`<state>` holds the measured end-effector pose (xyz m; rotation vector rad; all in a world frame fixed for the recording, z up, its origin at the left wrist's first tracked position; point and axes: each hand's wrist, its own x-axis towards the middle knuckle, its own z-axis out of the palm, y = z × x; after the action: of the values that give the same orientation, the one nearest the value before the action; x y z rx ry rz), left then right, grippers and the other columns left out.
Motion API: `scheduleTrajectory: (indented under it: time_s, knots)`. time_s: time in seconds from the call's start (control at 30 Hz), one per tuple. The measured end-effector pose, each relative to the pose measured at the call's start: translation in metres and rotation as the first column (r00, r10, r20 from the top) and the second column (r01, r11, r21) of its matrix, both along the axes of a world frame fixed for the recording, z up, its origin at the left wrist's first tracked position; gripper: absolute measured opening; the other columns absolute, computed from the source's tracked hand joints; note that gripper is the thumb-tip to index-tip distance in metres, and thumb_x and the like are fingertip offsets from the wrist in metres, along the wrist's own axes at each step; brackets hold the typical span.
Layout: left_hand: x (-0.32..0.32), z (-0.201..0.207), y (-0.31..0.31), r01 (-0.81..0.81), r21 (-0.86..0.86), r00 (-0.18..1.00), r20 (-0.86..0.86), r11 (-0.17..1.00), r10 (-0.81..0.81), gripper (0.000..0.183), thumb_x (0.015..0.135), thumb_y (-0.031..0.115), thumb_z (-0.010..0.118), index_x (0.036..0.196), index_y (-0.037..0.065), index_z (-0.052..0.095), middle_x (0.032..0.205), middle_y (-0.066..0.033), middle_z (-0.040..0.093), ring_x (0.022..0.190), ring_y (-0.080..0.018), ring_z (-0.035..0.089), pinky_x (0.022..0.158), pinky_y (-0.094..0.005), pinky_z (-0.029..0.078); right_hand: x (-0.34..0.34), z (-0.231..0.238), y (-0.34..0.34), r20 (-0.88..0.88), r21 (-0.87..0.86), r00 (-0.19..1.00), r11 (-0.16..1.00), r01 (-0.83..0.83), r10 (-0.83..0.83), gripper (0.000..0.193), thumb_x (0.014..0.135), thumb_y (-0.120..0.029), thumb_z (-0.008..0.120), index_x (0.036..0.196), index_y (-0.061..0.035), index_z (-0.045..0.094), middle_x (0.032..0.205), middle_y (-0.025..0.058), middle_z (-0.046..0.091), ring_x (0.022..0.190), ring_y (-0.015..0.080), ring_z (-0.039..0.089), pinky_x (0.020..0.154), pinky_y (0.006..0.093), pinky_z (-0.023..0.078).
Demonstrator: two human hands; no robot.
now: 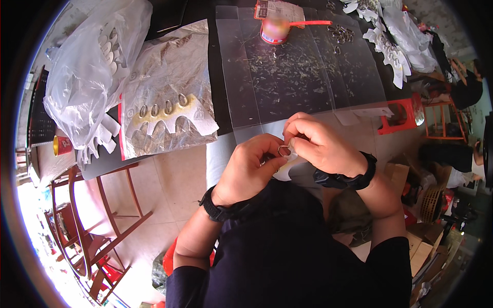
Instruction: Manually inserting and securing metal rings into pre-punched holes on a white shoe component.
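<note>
My left hand (251,163) and my right hand (327,146) meet in front of my body, at the near edge of the table. Between the left thumb and fingers is a small metal ring (283,149). The right fingers pinch close beside that ring; what they grip is mostly hidden. A bit of whitish material (293,156) shows just below the fingertips. Left of my hands, a white card strip with a scalloped edge (199,123) lies on a clear plastic bag (154,59). Several oval metal rings (168,107) sit in a row along its yellowish band.
An open can (275,32) with a red-handled tool (310,23) stands at the back of the scrap-strewn plastic sheet (287,97). Loose rings (341,34) lie right of it. A filled plastic bag (92,61) is far left, a red stool (398,116) right, a wooden chair (105,215) lower left.
</note>
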<state>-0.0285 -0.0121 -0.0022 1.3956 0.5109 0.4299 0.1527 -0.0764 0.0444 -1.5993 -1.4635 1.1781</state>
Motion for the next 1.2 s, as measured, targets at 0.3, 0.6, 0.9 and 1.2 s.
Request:
scheduleTrajectory:
  time_s: [0.3, 0.6, 0.9, 1.2]
  knots:
    - [0.008, 0.015, -0.005, -0.063, -0.477, 0.957, 0.222, 0.877, 0.189, 0.025, 0.085, -0.005, 0.060, 0.107, 0.001, 0.049, 0.098, -0.0054, 0.061, 0.087, -0.0087, 0.058, 0.077, -0.0215, 0.048, -0.002, 0.001, 0.006, -0.105, 0.193, 0.989, 0.978, -0.083, 0.104, 0.018, 0.085, -0.006, 0.056, 0.103, -0.0038, 0.057, 0.108, 0.0080, 0.047, 0.091, 0.0165, 0.050, 0.076, 0.0288, 0.044]
    - [0.013, 0.007, -0.011, -0.169, -0.721, 0.856, 0.230, 0.672, 0.463, 0.011, 0.091, 0.007, 0.057, 0.101, 0.003, 0.058, 0.091, -0.0027, 0.062, 0.078, -0.0076, 0.057, 0.069, -0.0216, 0.048, -0.027, -0.028, -0.035, -0.520, 0.062, 0.839, 0.973, 0.223, -0.159, 0.090, 0.076, -0.005, 0.073, 0.144, -0.0022, 0.015, 0.122, 0.0110, 0.047, 0.113, 0.0186, 0.047, 0.097, 0.0345, 0.038]
    - [0.012, 0.006, 0.008, -0.465, -0.340, 0.846, 0.102, 0.817, 0.523, 0.023, 0.088, -0.003, 0.055, 0.110, 0.002, 0.049, 0.092, -0.0054, 0.063, 0.085, -0.0120, 0.060, 0.074, -0.0253, 0.049, 0.017, 0.024, 0.022, -0.121, 0.004, 0.990, 0.997, 0.077, -0.076, 0.069, 0.079, 0.012, 0.056, 0.140, -0.0070, 0.029, 0.084, 0.0041, 0.055, 0.070, 0.0056, 0.053, 0.062, 0.0206, 0.045]
    - [0.025, -0.006, 0.031, -0.414, 0.668, 0.870, 0.091, 0.619, 0.484, 0.037, 0.066, -0.010, 0.065, 0.101, -0.002, 0.055, 0.110, -0.0178, 0.045, 0.095, -0.0325, 0.053, 0.080, -0.0372, 0.048, 0.040, -0.022, 0.076, 0.464, 0.207, 0.885, 0.975, -0.081, -0.025, 0.044, 0.074, 0.009, 0.060, 0.115, -0.0039, 0.052, 0.095, 0.0136, 0.054, 0.081, 0.0273, 0.060, 0.071, 0.0356, 0.048]
